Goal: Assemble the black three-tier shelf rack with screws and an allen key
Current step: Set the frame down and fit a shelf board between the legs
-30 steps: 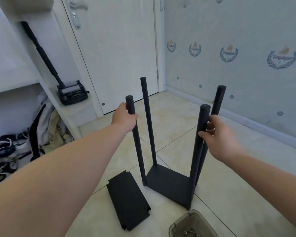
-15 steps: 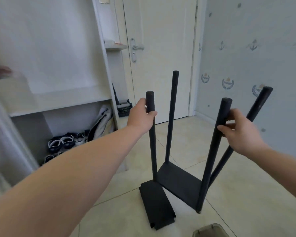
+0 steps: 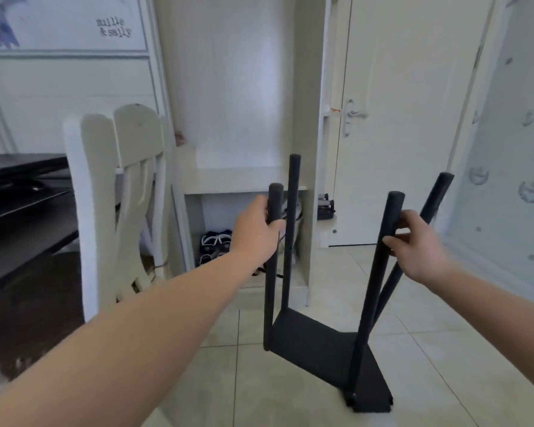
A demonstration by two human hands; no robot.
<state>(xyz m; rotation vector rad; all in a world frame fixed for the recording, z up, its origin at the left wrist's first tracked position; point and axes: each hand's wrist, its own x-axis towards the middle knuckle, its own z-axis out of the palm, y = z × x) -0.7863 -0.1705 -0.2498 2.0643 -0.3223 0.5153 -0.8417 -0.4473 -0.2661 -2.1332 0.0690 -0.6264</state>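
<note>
Swinging round, the rack [image 3: 321,343] lands lower right of frame, loose panel out of view. Left hand [image 3: 259,229] and right hand [image 3: 420,245] each grip a post [image 3: 269,288]; upper shelves look unfitted yet.

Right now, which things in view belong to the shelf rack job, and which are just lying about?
Job: black base shelf; near-left pole in the left hand's grip; near-right pole in the right hand's grip; two far poles.
Lying about: white chair; shoes in the cubby; door; dark desk.

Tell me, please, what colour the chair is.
The slatted wooden chair back is cream white; head view.
</note>
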